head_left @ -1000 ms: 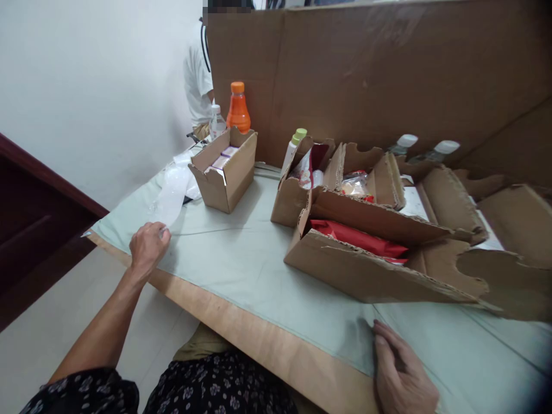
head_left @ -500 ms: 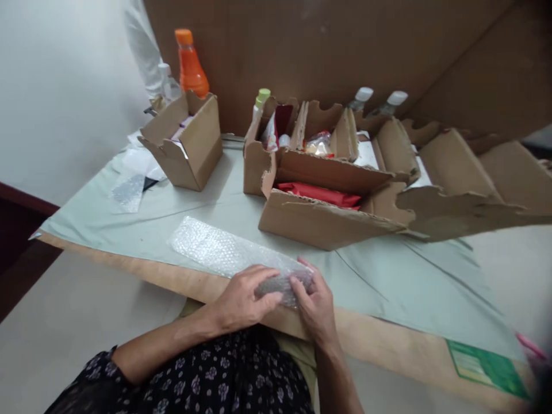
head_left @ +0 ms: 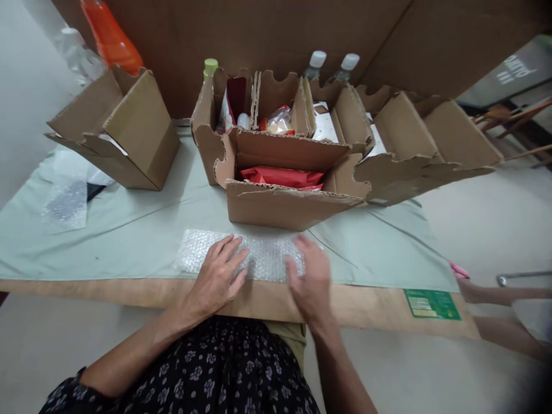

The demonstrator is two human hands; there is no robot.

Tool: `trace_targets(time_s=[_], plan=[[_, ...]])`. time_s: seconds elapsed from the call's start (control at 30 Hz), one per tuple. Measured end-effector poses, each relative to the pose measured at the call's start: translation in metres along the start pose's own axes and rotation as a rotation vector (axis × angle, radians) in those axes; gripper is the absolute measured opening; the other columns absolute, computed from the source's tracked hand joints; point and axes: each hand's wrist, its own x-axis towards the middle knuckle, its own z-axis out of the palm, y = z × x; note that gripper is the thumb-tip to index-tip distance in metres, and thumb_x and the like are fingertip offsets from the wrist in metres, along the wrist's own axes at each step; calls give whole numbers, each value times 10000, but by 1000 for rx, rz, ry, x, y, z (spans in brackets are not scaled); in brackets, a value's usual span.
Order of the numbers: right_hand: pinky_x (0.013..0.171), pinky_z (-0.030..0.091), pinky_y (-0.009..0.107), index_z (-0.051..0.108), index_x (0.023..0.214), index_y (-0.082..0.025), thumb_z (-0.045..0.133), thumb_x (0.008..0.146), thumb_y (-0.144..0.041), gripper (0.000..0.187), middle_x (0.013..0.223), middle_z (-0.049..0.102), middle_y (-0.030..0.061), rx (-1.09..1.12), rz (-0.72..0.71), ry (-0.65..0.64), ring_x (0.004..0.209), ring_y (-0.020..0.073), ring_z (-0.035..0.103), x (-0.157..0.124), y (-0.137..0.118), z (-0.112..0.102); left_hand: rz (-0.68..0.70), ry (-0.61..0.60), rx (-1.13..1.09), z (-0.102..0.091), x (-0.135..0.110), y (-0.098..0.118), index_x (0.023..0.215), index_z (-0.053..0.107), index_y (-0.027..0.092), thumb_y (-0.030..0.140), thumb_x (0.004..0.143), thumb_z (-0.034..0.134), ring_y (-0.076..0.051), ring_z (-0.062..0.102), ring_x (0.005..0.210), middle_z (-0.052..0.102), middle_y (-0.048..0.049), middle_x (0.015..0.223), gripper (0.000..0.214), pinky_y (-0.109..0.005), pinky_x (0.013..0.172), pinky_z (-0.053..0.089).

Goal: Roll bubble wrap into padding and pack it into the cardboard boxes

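A sheet of clear bubble wrap (head_left: 263,257) lies flat near the front edge of the table, on a pale green cloth (head_left: 142,230). My left hand (head_left: 218,276) rests on the sheet's left half with fingers spread flat. My right hand (head_left: 309,276) presses on its right end, fingers extended and slightly blurred. Just behind the sheet stands an open cardboard box (head_left: 280,204) holding red packets (head_left: 282,176).
A small open carton (head_left: 125,135) sits at the left, with an orange bottle (head_left: 111,37) and a clear bottle (head_left: 75,52) behind it. More cardboard compartments (head_left: 379,123) with snacks and capped bottles line a tall cardboard wall. Another bubble wrap piece (head_left: 64,202) lies far left. Someone's bare foot (head_left: 478,290) shows at right.
The left hand took a bubble wrap sheet from the far left, and both hands brought it to the front edge. It now lies flat in front of the red-packet box under both open hands.
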Motion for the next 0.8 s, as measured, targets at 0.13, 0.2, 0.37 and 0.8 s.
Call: trace_targets(time_s=[0.13, 0.2, 0.37, 0.8], plan=[[1050, 473, 465, 619, 1360, -157, 465, 989, -137, 403, 1411, 650, 156, 50, -189, -368, 1329, 290, 557, 13, -49, 40, -23, -103, 57, 8, 0, -9, 1279, 651, 160, 146, 906, 573, -359, 516, 1372, 621, -177, 1423, 381, -600, 1138, 457], [1085, 444, 474, 609, 1379, -137, 482, 1004, -177, 399, 1459, 619, 169, 35, -189, -414, 1391, 303, 511, 10, -41, 44, -28, -130, 54, 11, -6, -21, 1303, 637, 165, 189, 931, 572, -358, 498, 1398, 603, -176, 1455, 378, -601, 1153, 441], [1087, 417, 522, 634, 1362, -203, 485, 1026, -279, 375, 1482, 613, 142, -102, 38, -281, 1422, 329, 496, -21, 36, 0, -16, -103, -1, 13, -20, -37, 1369, 585, 185, 223, 959, 571, -346, 438, 1464, 547, -164, 1527, 411, -611, 1198, 394], [1111, 408, 558, 638, 1313, -203, 392, 1078, -403, 395, 1490, 592, 151, 131, 251, 10, 1353, 301, 548, -3, -21, -2, 122, 97, -563, 19, 13, 87, 1236, 621, 191, 145, 960, 588, -214, 641, 1009, 621, -103, 1111, 282, -387, 871, 615]])
